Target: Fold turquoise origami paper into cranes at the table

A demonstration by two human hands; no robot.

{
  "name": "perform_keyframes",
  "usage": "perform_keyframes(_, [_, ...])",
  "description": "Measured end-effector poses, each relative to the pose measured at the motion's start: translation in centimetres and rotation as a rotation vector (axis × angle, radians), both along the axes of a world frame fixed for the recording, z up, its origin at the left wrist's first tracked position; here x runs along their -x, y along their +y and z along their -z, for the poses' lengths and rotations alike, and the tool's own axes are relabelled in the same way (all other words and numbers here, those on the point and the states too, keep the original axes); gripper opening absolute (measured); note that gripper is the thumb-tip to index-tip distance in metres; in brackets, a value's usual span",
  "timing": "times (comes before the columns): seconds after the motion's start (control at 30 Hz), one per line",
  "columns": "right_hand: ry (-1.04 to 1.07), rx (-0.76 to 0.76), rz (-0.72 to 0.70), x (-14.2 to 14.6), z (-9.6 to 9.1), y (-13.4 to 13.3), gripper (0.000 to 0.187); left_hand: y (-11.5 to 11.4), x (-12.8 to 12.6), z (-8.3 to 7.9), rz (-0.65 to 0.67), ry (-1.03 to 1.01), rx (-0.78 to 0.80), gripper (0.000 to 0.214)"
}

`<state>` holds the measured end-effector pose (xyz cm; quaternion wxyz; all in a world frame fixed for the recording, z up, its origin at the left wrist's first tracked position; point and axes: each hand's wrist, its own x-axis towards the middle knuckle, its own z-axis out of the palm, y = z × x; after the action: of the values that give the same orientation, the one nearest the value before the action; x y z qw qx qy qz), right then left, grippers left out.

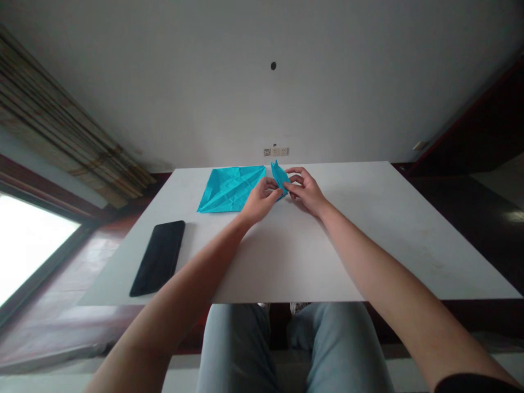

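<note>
Forearms (360, 262) forward | left grip (260, 201), right grip (305, 192) pinching folded blue paper (279, 176) | long axis points away, tip raised

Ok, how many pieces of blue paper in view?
2. A folded piece is held between the left hand and right hand; a creased sheet lies flat on the white table, to their left. Others could be hidden under the hands.
</note>
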<state>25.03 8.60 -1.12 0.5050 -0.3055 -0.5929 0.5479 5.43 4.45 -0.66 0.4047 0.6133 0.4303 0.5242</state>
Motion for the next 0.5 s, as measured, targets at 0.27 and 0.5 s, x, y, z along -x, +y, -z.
perform_keyframes(0.27, [0.059,0.001,0.01,0.3,-0.6,-0.5,0.068,-1.0,-0.2,-1.0,0.039,-0.113,-0.028,0.028])
perform_keyframes(0.5, [0.053,-0.055,0.068,0.7,-1.8,-1.0,0.066,-0.7,0.0,-1.2,0.031,-0.141,-0.12,0.033])
